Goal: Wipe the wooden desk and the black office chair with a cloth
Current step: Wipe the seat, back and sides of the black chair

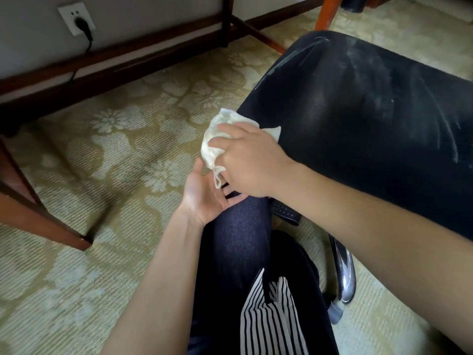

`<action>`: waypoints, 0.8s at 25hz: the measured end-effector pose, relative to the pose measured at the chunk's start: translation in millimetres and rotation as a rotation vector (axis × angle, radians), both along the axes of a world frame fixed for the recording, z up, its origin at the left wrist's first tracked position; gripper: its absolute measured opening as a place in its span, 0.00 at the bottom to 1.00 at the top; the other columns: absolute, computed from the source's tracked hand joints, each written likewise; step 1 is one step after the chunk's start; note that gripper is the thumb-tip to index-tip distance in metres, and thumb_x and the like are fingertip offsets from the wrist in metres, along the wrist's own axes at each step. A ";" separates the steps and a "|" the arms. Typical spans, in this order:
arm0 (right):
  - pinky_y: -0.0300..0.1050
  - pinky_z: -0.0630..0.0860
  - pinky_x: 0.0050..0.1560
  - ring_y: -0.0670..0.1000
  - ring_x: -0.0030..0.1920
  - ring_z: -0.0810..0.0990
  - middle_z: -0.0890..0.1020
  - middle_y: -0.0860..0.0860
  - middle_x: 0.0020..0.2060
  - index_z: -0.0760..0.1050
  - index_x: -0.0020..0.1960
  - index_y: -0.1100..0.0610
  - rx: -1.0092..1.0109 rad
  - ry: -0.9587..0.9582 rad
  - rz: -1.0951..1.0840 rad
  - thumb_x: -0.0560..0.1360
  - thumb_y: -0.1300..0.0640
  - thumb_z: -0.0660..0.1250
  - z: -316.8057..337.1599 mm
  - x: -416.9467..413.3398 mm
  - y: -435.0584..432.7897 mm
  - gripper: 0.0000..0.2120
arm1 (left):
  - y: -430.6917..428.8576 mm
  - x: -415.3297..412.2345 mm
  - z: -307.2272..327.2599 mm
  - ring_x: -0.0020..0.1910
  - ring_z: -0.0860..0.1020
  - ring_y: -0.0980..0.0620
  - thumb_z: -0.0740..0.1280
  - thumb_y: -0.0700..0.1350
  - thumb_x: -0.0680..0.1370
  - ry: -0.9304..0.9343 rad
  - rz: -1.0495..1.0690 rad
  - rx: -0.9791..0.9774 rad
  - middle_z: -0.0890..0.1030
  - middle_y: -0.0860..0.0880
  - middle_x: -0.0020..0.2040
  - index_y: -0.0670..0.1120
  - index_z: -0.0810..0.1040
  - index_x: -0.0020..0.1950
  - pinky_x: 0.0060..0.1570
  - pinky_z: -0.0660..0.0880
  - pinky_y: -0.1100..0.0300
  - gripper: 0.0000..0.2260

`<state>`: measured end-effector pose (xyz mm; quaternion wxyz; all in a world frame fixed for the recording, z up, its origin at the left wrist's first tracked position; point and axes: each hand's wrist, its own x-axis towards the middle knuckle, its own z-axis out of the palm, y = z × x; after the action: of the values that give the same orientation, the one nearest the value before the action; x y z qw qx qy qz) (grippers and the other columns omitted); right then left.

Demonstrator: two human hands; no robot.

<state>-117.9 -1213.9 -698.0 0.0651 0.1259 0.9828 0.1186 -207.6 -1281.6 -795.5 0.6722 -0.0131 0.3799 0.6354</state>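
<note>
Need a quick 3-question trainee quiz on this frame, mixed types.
1. True or false: the right hand has a grip on the cloth.
2. Where is the cloth? A) flat on the carpet B) at the edge of the chair seat C) on the desk
3. Fill in: the left hand lies below the cloth, palm ____.
Key: 1 true; 2 B; 3 up.

Below me a carpet [107, 155] spreads out, pale green-gold with a woven pattern of light flowers. Ahead I see a plain grey-white wall [30, 47] with a dark wooden skirting board [281, 12] along its foot. A white socket [74, 17] sits low on that wall, a black plug [83, 23] in it, its cord [89, 44] dropping down. To my left a reddish-brown wooden leg [38, 221] stands on the carpet and casts a soft shadow.
</note>
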 end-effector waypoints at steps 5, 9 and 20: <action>0.47 0.54 0.71 0.52 0.70 0.63 0.73 0.45 0.64 0.80 0.55 0.51 -0.023 -0.014 -0.107 0.76 0.49 0.59 -4.1 -16.0 3.2 0.14 | 6.1 -5.5 4.6 0.58 0.79 0.45 0.44 0.64 0.81 -0.039 0.119 -0.033 0.82 0.43 0.57 0.46 0.78 0.58 0.56 0.76 0.46 0.30; 0.48 0.59 0.68 0.57 0.69 0.69 0.78 0.48 0.62 0.83 0.51 0.51 0.057 0.286 -0.048 0.70 0.53 0.52 -18.0 31.4 -1.8 0.22 | 6.8 -4.4 7.0 0.53 0.82 0.44 0.47 0.66 0.79 -0.032 0.111 0.001 0.83 0.41 0.54 0.41 0.77 0.59 0.55 0.77 0.49 0.33; 0.54 0.60 0.70 0.59 0.73 0.61 0.65 0.48 0.72 0.65 0.71 0.45 0.254 0.450 -0.387 0.76 0.55 0.61 -50.8 198.8 -44.0 0.24 | 12.5 -2.4 16.8 0.32 0.80 0.53 0.58 0.61 0.78 0.043 0.006 -0.058 0.81 0.47 0.38 0.42 0.76 0.48 0.58 0.72 0.55 0.22</action>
<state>80.9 -1258.0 -748.7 -0.1489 0.3408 0.9076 0.1947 -210.0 -1269.2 -778.7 0.6613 -0.0200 0.4122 0.6264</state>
